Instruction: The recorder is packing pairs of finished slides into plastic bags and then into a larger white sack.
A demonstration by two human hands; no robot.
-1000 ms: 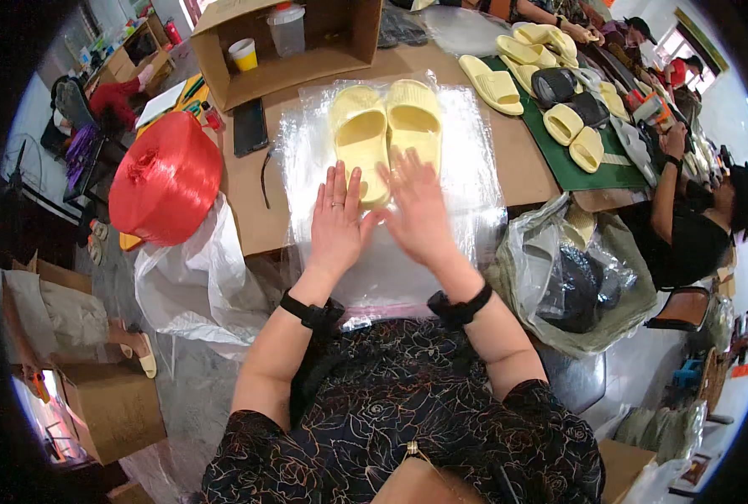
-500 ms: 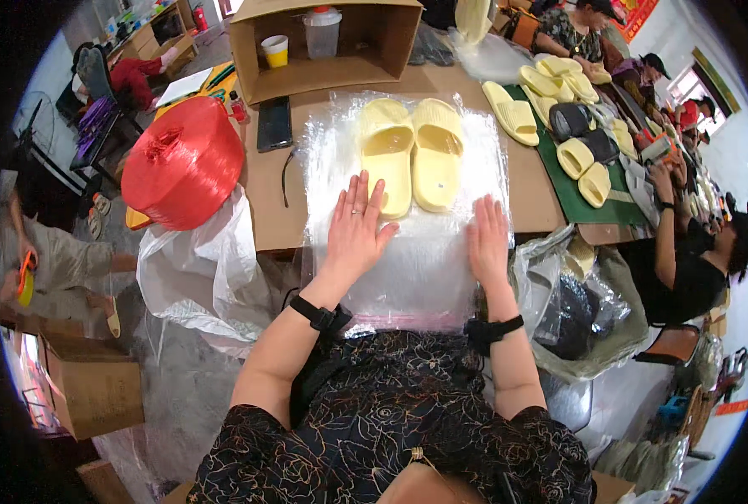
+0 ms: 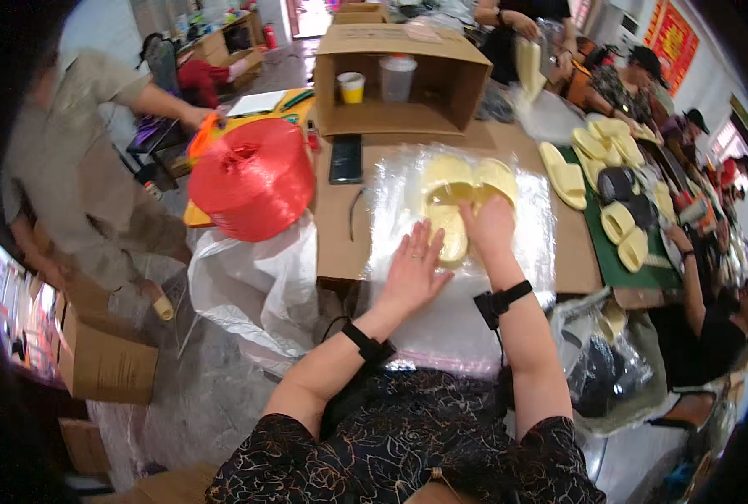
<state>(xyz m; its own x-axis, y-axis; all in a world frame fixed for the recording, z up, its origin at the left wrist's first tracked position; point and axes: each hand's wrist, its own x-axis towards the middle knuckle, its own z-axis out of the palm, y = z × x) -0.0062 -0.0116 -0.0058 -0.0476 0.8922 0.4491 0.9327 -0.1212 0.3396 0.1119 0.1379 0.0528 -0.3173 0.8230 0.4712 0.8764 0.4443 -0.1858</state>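
A pair of pale yellow slippers lies side by side at the table's front edge, toes away from me. Around and under them is clear plastic film (image 3: pixel 529 227), which hangs over the edge toward me; whether the slippers are inside it I cannot tell. My left hand (image 3: pixel 413 273) rests flat with fingers stretched, its fingertips beside the heel of the left slipper (image 3: pixel 448 178). Over the right slipper (image 3: pixel 497 174), my right hand (image 3: pixel 492 228) reaches down and covers most of its sole. Its fingers are bent and partly hidden, so their grip does not show.
A red twine roll (image 3: pixel 252 181) stands left, above a white sack (image 3: pixel 256 269). Behind are a black phone (image 3: pixel 346 160) and an open cardboard box (image 3: pixel 403 124). More slippers (image 3: pixel 563 176) lie right, beside an open bag (image 3: pixel 580 403). A person (image 3: pixel 88 160) stands left, holding something orange.
My right hand has moved from the film's right side onto the right slipper. My left hand stays flat beside the left one. The view has shifted; the person at left has come further in.
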